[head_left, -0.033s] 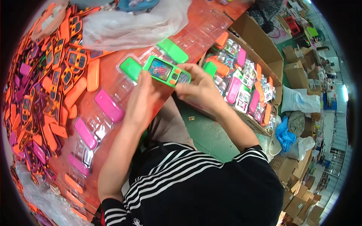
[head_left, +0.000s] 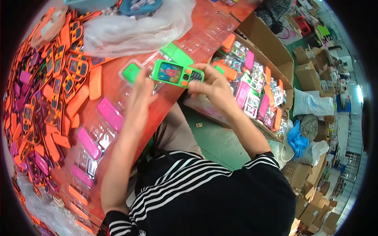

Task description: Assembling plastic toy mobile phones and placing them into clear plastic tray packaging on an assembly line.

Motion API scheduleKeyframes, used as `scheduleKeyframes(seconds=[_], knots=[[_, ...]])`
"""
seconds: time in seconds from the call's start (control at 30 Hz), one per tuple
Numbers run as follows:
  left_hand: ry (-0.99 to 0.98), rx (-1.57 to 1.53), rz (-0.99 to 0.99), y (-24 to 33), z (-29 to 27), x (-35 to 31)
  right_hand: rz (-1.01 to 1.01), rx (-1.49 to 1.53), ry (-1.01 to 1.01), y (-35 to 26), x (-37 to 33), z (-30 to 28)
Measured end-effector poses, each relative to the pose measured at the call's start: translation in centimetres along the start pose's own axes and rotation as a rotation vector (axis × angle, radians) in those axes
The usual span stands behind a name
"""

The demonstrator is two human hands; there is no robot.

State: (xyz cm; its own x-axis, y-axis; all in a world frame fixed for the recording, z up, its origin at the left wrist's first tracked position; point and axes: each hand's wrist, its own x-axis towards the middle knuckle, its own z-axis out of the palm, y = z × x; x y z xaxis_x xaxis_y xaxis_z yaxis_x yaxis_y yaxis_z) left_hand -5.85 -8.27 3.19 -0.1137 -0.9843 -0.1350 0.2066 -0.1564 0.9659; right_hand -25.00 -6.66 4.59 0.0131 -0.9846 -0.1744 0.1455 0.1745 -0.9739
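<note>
In my right hand (head_left: 214, 84) is a green toy phone (head_left: 170, 72), gripped by its keypad end, its picture screen and orange buttons facing up. My left hand (head_left: 141, 94), blurred by motion, is just left of the phone's screen end, apart from it, thumb and fingers spread. Behind the hands, a green phone-shaped piece (head_left: 132, 73) and a second green piece (head_left: 177, 54) rest on clear plastic trays. Down the table run more clear trays (head_left: 103, 131) with pink pieces (head_left: 110, 114) and orange pieces (head_left: 78, 194).
A big heap of orange and purple toy phones (head_left: 59, 82) covers the table's left side. A clear plastic bag (head_left: 138, 35) and a blue bowl (head_left: 139, 7) are at the back. An open cardboard box (head_left: 271, 43) of packed toys stands right of the table (head_left: 161, 104).
My left hand has come off the phone's screen end and shifted slightly left. The phone, still in my right hand, has moved slightly right and turned nearer level.
</note>
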Motion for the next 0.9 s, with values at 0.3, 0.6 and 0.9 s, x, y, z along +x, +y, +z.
scheduleKeyframes(seconds=[0.3,0.6,0.9], knots=[[0.380,1.631,0.381,2.3,-12.4,7.3,-0.942,-1.196,0.514,-1.0,7.0,-11.0],[0.252,1.814,0.227,2.7,-11.9,7.7,-0.964,-1.528,0.248,2.5,10.5,-12.3],[0.382,1.392,0.309,3.8,-13.2,6.1,-0.626,-0.891,0.218,0.1,5.6,-7.6]])
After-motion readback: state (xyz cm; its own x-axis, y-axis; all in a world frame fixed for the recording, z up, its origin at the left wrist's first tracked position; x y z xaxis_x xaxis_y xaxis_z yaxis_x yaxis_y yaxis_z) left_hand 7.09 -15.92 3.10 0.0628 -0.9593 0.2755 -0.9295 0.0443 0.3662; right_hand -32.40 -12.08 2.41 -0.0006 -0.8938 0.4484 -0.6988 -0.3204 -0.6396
